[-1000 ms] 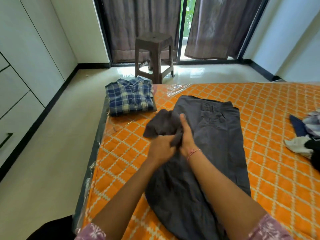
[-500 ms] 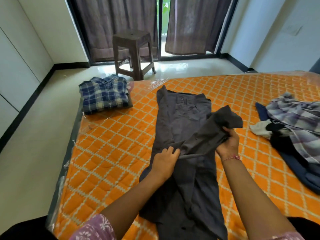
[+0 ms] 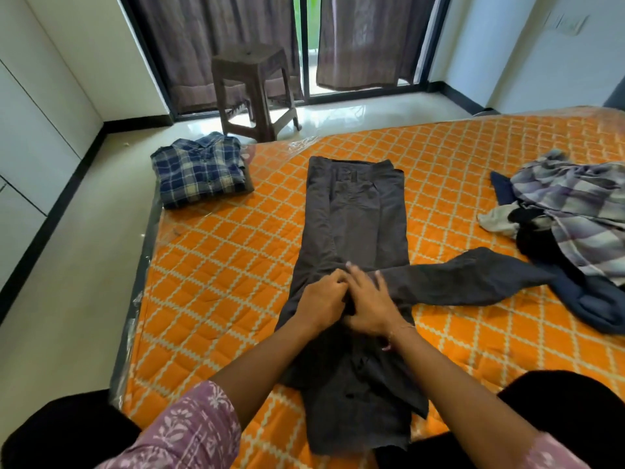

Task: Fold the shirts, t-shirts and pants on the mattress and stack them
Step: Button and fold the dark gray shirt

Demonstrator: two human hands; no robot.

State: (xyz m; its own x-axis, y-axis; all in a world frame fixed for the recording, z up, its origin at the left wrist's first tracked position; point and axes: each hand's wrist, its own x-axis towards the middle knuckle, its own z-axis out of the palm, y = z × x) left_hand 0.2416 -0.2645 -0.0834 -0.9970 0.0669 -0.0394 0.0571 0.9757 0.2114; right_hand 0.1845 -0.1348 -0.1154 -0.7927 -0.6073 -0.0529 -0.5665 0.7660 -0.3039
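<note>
A dark grey garment (image 3: 355,211) lies lengthwise on the orange quilted mattress (image 3: 220,265). One long part of it (image 3: 473,279) stretches sideways to the right, its end touching the loose clothes. Both hands meet at the garment's middle, where that part branches off. My left hand (image 3: 321,299) has its fingers curled into the fabric there. My right hand (image 3: 370,304) lies flat with fingers spread, pressing the cloth down. A folded blue plaid shirt (image 3: 203,172) sits at the mattress's far left corner.
A heap of unfolded clothes (image 3: 575,211), with a navy piece (image 3: 595,299) under it, lies at the right. A brown plastic stool (image 3: 253,89) stands on the floor beyond the mattress, before curtained glass doors. White cupboards line the left wall.
My right hand swung the garment's long part from the left over to the right and laid it out. That hand then came back beside the left hand at the middle.
</note>
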